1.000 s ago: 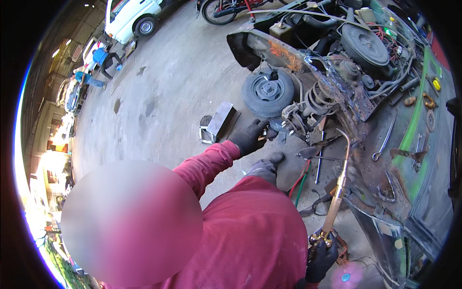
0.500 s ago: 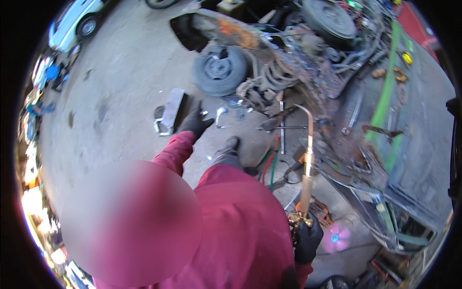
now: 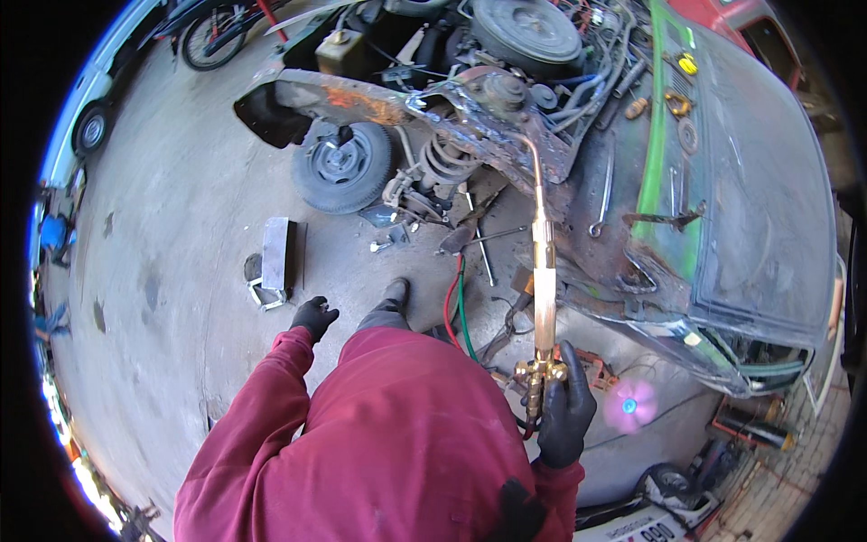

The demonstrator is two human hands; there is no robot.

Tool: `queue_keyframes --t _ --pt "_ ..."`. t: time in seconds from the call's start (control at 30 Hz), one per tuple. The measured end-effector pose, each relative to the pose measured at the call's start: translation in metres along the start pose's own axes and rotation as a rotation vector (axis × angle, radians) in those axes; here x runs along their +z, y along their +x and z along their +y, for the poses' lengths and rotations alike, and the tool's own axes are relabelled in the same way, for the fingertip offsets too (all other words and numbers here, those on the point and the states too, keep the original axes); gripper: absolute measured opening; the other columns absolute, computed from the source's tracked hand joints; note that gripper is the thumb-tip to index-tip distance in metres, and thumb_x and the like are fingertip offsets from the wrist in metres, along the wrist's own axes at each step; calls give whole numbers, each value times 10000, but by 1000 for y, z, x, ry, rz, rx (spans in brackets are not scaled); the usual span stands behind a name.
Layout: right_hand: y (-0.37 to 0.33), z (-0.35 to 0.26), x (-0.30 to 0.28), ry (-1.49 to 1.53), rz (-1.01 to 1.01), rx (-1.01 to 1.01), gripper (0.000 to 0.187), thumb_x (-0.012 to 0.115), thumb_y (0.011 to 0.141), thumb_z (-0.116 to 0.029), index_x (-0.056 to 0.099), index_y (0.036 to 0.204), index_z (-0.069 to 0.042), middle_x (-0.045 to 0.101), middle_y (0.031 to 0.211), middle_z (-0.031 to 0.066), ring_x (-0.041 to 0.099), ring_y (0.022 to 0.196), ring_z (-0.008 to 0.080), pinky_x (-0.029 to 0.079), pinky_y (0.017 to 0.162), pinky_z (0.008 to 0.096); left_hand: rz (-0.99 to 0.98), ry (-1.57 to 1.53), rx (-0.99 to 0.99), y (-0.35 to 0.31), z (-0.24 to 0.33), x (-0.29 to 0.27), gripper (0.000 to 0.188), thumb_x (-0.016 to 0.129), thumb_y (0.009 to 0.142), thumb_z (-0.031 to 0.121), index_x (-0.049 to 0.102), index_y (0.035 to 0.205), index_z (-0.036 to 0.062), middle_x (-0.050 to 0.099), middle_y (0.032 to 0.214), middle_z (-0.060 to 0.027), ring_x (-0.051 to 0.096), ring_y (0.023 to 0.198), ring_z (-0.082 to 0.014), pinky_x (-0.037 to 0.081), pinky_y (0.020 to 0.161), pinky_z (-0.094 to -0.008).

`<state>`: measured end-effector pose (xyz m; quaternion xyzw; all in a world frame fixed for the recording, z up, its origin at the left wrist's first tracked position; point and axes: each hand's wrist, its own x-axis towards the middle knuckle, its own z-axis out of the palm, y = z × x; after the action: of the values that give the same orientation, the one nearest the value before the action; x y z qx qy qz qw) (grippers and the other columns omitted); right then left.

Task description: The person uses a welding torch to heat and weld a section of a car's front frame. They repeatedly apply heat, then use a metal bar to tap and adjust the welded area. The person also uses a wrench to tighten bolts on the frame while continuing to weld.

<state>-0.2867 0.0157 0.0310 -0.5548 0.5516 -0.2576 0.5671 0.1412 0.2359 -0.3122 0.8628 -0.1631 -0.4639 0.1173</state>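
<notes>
My right hand, in a black glove, grips the handle end of a brass gas torch by its valve knobs. The torch stands nearly upright in the picture, and its bent copper tip reaches over the rusty inner fender of a stripped car; I see no flame. My left hand, also black-gloved, is in front of me over the floor with fingers loosely bent and apart, and nothing shows in it. Nearest to it is a grey metal box section. Red and green hoses lie right of my foot.
A wheel and a coil spring are at the car's side. Wrenches lie on the car body. A long bar and metal scraps are on the floor. A bicycle stands far left.
My left hand has drawn back toward me from beside the metal box section, and its spread fingers have bent in. The view has shifted; my right hand still holds the torch.
</notes>
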Motion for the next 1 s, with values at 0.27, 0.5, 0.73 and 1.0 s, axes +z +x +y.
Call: queue_keyframes --t 0.27,0.5,0.73,1.0 --pt "30 -1 21 87 342 -80 426 620 1097 -83 600 1497 61 720 1205 138 699 893 133 583 739 266 36 -62 14 14 29 -54 731 862 912 452 660 1473 27 759 1307 -245 772 1069 -356 647 880 -469" --pt "106 31 29 113 444 -53 688 722 1020 -7 443 1648 23 677 1305 113 676 973 110 572 793 265 1 20 30 24 28 -72 712 863 913 469 672 1442 32 786 1194 -242 773 738 -295 643 633 -445" --pt "178 73 11 -159 462 -203 859 826 922 -25 388 1657 47 578 1510 207 612 1320 255 511 1129 377 -71 74 6 7 27 -77 714 837 934 492 674 1468 48 774 1227 -235 770 792 -297 633 668 -433" --pt "240 84 -23 -455 591 -208 800 863 929 -195 471 1573 72 610 1494 294 625 1332 442 472 1165 490 -115 18 -94 -16 11 -71 716 841 932 475 670 1466 30 783 1143 -184 740 681 -235 613 550 -407"
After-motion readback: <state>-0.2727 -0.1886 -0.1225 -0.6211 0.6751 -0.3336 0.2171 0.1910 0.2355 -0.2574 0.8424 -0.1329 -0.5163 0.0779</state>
